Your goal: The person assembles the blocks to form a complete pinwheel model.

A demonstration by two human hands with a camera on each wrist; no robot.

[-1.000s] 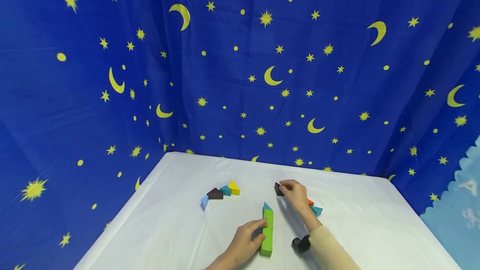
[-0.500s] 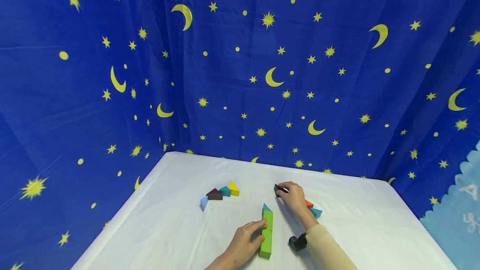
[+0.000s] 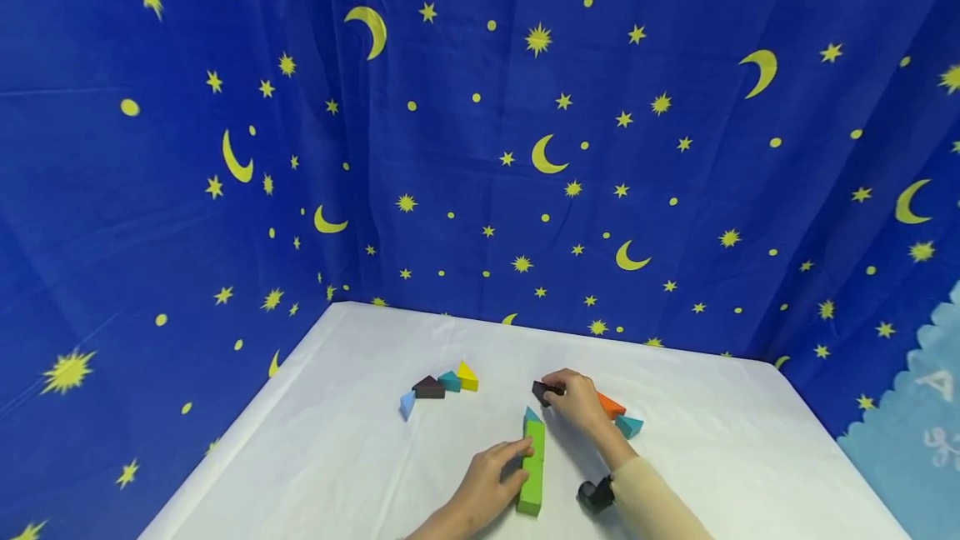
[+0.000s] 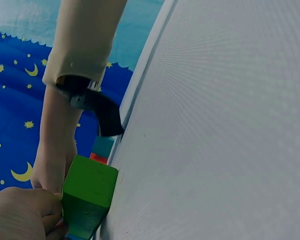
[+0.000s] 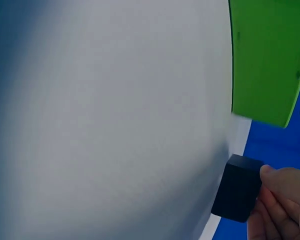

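Green blocks (image 3: 532, 469) lie end to end on the table, with a teal triangular block (image 3: 532, 415) at their far end. My left hand (image 3: 491, 482) is beside them, its fingertips touching their left side and top. In the left wrist view its fingers (image 4: 51, 212) rest next to the green block (image 4: 90, 192). My right hand (image 3: 577, 402) pinches a black block (image 3: 542, 393) just beyond and right of the teal tip. The right wrist view shows this black block (image 5: 236, 189) between thumb and fingers, close to the green block (image 5: 267, 60).
Left of the hands sit a light blue block (image 3: 407, 405), a dark triangular block (image 3: 430, 389), a teal block (image 3: 451, 382) and a yellow triangular block (image 3: 467, 377). Behind the right hand are an orange block (image 3: 611, 405) and another teal block (image 3: 629, 426). A starry curtain (image 3: 480, 148) hangs behind the table.
My right hand has moved left and slightly nearer with the black block, bringing it closer to the teal tip and uncovering more of the orange block. The left hand stays in place.
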